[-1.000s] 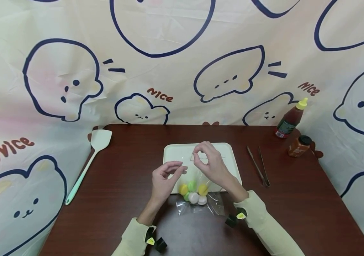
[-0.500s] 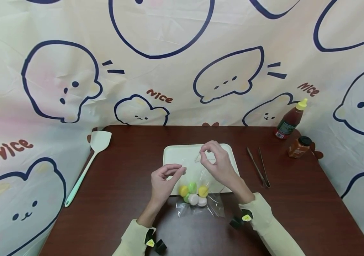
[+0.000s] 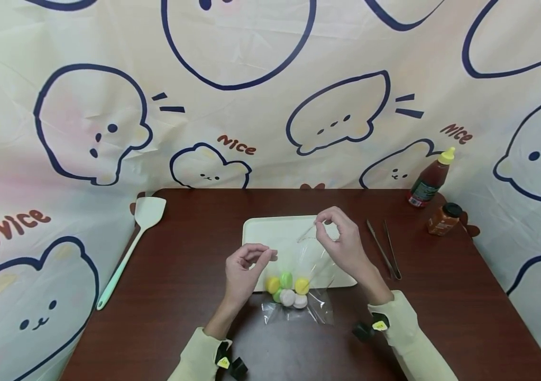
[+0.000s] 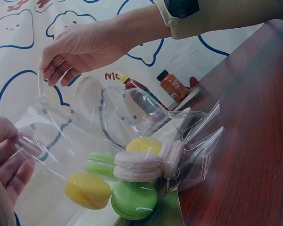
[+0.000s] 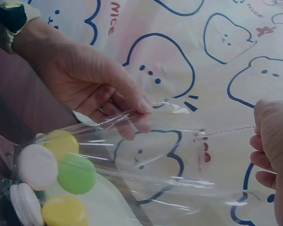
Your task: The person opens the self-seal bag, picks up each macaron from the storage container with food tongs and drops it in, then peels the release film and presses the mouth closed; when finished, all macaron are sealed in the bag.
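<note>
A clear plastic bag [image 3: 320, 308] with several yellow, green and pale macarons [image 5: 37, 167] at its bottom hangs over the front of a white tray [image 3: 260, 228]. My left hand [image 3: 245, 267] pinches the bag's upper edge between thumb and fingers. To its right, my right hand [image 3: 344, 241] pinches a thin clear strip [image 5: 228, 132] with tiny print, stretched from the bag's mouth. In the left wrist view, the macarons lie piled together behind the plastic.
Metal tongs [image 3: 386, 251] lie right of the tray. Farther right stand a red sauce bottle [image 3: 428, 182] with a yellow cap and a small jar [image 3: 443, 219] with a black lid. A white spatula [image 3: 148, 211] with a green handle lies at the table's left edge.
My right hand has moved to the right, drawing the strip away from my left hand. The left hand and the macarons have stayed nearly in place.
</note>
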`<state>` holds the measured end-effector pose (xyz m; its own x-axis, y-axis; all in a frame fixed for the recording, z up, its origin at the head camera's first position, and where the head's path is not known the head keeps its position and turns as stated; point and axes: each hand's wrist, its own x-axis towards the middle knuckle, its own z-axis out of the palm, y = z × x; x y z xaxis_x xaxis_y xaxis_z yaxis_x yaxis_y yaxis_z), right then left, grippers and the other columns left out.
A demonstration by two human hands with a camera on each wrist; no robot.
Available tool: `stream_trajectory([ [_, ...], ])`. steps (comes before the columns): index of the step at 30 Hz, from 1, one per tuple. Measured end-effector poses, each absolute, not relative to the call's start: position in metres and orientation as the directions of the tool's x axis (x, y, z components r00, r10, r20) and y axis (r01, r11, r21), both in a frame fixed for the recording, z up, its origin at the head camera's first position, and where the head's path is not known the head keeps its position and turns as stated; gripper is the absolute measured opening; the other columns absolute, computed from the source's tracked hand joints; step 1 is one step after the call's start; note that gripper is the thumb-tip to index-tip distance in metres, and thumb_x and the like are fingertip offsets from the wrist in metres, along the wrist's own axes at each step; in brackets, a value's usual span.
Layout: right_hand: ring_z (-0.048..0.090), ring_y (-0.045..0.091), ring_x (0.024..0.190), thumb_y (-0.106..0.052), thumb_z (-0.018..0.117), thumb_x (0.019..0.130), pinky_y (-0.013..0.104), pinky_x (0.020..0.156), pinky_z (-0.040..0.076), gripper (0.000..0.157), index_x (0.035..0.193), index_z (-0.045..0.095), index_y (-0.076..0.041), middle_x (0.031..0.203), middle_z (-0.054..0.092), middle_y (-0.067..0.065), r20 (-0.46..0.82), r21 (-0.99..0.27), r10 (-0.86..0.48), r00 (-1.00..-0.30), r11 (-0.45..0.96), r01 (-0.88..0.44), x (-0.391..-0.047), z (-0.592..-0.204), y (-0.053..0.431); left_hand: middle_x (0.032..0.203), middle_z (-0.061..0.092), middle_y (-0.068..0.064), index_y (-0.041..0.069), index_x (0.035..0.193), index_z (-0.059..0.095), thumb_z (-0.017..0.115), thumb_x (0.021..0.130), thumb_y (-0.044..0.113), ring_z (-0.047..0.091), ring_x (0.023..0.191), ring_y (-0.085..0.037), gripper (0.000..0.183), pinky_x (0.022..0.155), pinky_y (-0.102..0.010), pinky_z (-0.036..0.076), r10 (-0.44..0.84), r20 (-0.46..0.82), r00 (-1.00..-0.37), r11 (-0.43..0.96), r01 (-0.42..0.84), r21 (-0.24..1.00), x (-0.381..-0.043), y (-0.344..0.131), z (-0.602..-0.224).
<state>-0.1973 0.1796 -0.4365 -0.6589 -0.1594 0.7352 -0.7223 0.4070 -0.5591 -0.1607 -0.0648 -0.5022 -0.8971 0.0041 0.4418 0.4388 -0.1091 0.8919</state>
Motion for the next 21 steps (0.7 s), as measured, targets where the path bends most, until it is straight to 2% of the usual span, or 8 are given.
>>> stream_trajectory([
  [7,0.061,0.020,0.090,0.013,0.066,0.089,0.023,0.085,0.049,0.017,0.095,0.069,-0.003,0.096,0.068,0.009,0.728,-0.598,-0.113,-0.677,0.378,-0.706,-0.195,-0.432,0.195,0.098,0.077,-0.026,-0.009,0.109,0.063,0.065,0.100,-0.005,0.077,0.088,-0.033,0.011,0.090,-0.028,0.058,0.052,0.456,-0.888,-0.149,0.445,0.883,-0.162,-0.063,-0.505],
  [10,0.058,0.016,0.087,0.014,0.066,0.090,0.018,0.077,0.047,0.017,0.095,0.069,-0.001,0.095,0.067,0.011,0.727,-0.608,-0.097,-0.679,0.367,-0.704,-0.194,-0.431,0.202,0.099,0.076,-0.026,-0.011,0.115,0.063,0.065,0.100,-0.005,0.077,0.087,-0.033,0.016,0.088,-0.028,0.058,0.053,0.461,-0.886,-0.144,0.450,0.881,-0.162,-0.063,-0.504],
  [14,0.054,0.012,0.084,0.013,0.065,0.091,0.015,0.069,0.043,0.014,0.096,0.068,0.000,0.096,0.066,0.011,0.724,-0.611,-0.085,-0.685,0.381,-0.694,-0.192,-0.429,0.211,0.101,0.077,-0.023,-0.010,0.119,0.066,0.066,0.100,-0.004,0.078,0.089,-0.030,0.020,0.086,-0.029,0.060,0.053,0.450,-0.891,-0.128,0.441,0.888,-0.161,-0.063,-0.502],
  [21,0.056,0.010,0.085,0.015,0.062,0.093,0.015,0.072,0.044,0.012,0.095,0.067,0.004,0.095,0.067,0.013,0.699,-0.640,-0.042,-0.714,0.408,-0.651,-0.187,-0.423,0.226,0.102,0.078,-0.021,-0.001,0.119,0.072,0.068,0.100,-0.001,0.078,0.092,-0.026,0.019,0.085,-0.029,0.060,0.038,0.427,-0.903,-0.121,0.420,0.899,-0.159,-0.066,-0.503],
])
